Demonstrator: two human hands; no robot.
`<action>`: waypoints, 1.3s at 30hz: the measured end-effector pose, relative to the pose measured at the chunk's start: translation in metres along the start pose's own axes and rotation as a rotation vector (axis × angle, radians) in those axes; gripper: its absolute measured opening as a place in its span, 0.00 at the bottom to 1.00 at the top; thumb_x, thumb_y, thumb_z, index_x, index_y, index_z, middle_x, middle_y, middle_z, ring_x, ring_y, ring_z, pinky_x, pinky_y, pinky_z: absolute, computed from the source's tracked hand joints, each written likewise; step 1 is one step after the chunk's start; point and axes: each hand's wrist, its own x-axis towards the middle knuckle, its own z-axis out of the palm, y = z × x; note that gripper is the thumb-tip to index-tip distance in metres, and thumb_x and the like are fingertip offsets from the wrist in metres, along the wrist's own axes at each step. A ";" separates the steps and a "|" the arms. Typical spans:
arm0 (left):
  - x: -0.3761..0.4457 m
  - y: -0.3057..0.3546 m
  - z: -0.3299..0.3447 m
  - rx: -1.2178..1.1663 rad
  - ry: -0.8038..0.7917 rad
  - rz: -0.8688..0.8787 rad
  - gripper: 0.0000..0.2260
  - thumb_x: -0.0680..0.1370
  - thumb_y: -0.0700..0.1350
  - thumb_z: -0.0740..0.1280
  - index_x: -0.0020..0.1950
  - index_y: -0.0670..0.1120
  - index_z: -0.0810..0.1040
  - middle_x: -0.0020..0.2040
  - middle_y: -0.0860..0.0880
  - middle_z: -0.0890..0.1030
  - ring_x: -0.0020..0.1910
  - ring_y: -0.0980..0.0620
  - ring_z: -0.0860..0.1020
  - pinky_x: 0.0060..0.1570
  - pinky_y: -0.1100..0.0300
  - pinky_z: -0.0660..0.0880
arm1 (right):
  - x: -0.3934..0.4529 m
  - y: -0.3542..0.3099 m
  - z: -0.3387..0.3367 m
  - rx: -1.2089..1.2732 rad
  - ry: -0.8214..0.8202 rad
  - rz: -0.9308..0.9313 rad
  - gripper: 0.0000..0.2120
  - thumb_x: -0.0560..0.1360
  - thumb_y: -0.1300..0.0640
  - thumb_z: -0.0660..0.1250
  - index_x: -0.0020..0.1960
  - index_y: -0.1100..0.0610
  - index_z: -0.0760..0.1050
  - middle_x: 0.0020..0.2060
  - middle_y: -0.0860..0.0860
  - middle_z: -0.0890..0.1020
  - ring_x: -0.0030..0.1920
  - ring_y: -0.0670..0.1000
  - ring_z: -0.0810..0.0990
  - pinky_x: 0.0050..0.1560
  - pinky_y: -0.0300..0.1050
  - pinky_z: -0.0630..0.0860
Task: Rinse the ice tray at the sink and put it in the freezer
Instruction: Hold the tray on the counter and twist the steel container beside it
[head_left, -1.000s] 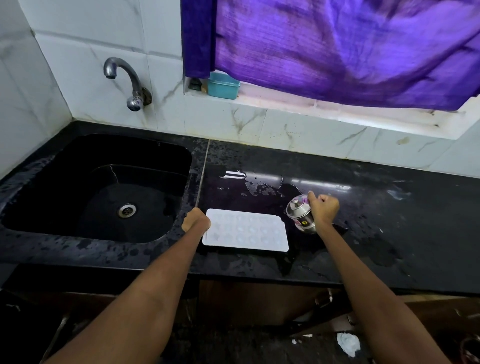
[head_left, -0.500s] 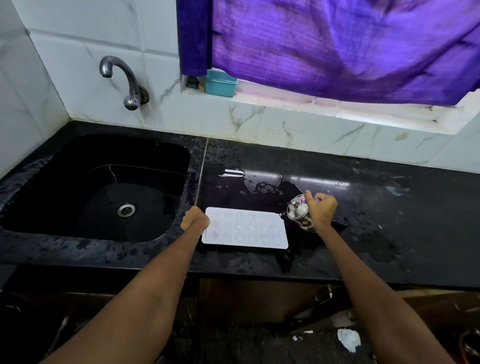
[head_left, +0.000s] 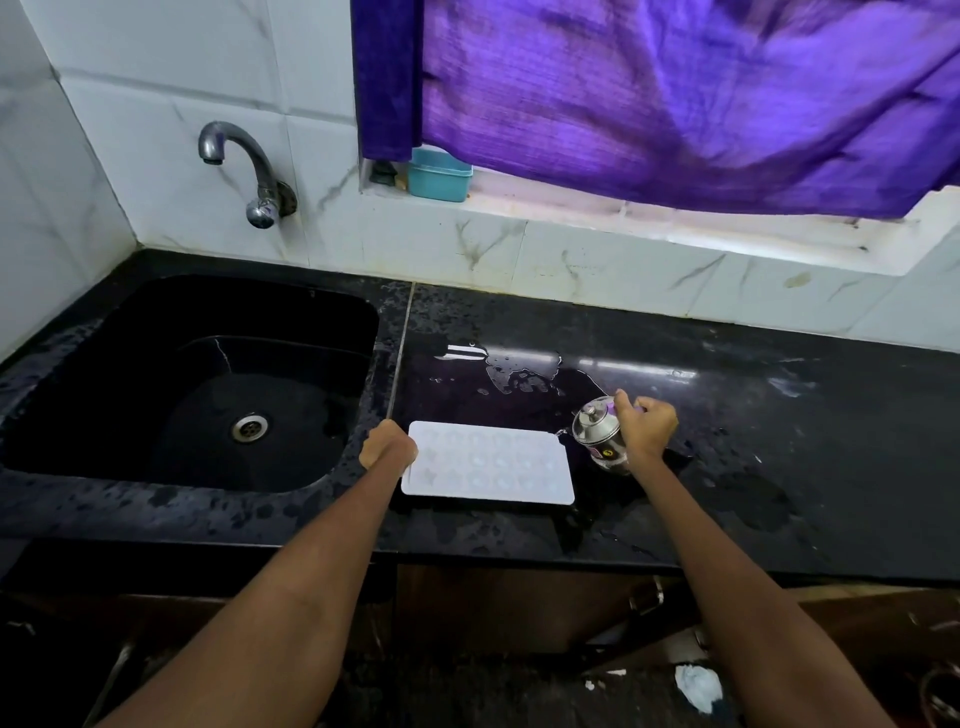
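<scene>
A white ice tray (head_left: 491, 463) with small moulded cells lies flat on the wet black counter (head_left: 727, 441), just right of the sink (head_left: 197, 384). My left hand (head_left: 387, 444) is closed on the tray's left edge. My right hand (head_left: 644, 426) grips a small steel jug (head_left: 597, 431) with a lid and purple handle, tilted toward the tray's right end. The tap (head_left: 244, 166) on the tiled wall is not running.
A puddle (head_left: 519, 374) spreads on the counter behind the tray. A teal box (head_left: 439, 176) sits on the window ledge under a purple curtain (head_left: 675, 88). The sink drain (head_left: 249, 427) is at the basin's middle. Below the counter edge are dark cabinets and a white scrap (head_left: 698, 686).
My right hand has tipped the steel jug a little further toward the tray's right end. My left hand and the tray have stayed in place.
</scene>
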 end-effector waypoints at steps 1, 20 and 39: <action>0.000 0.000 0.000 0.003 0.004 0.000 0.19 0.79 0.40 0.65 0.69 0.39 0.70 0.69 0.40 0.73 0.66 0.42 0.74 0.62 0.51 0.73 | 0.001 0.001 -0.001 0.049 0.014 0.065 0.25 0.71 0.64 0.69 0.21 0.56 0.60 0.17 0.48 0.62 0.21 0.45 0.60 0.21 0.31 0.61; -0.004 0.000 0.000 0.012 0.013 0.013 0.19 0.79 0.39 0.65 0.69 0.38 0.70 0.67 0.40 0.75 0.64 0.42 0.76 0.61 0.50 0.75 | -0.012 0.015 -0.005 -0.035 -0.101 -0.091 0.30 0.69 0.65 0.71 0.20 0.53 0.54 0.17 0.47 0.58 0.22 0.46 0.55 0.26 0.36 0.57; -0.007 0.000 0.000 0.026 0.022 0.036 0.17 0.78 0.38 0.66 0.67 0.38 0.71 0.66 0.40 0.75 0.65 0.42 0.75 0.61 0.51 0.73 | -0.022 0.013 -0.012 -0.083 -0.107 -0.156 0.30 0.70 0.65 0.70 0.21 0.53 0.53 0.19 0.48 0.57 0.23 0.47 0.54 0.26 0.38 0.55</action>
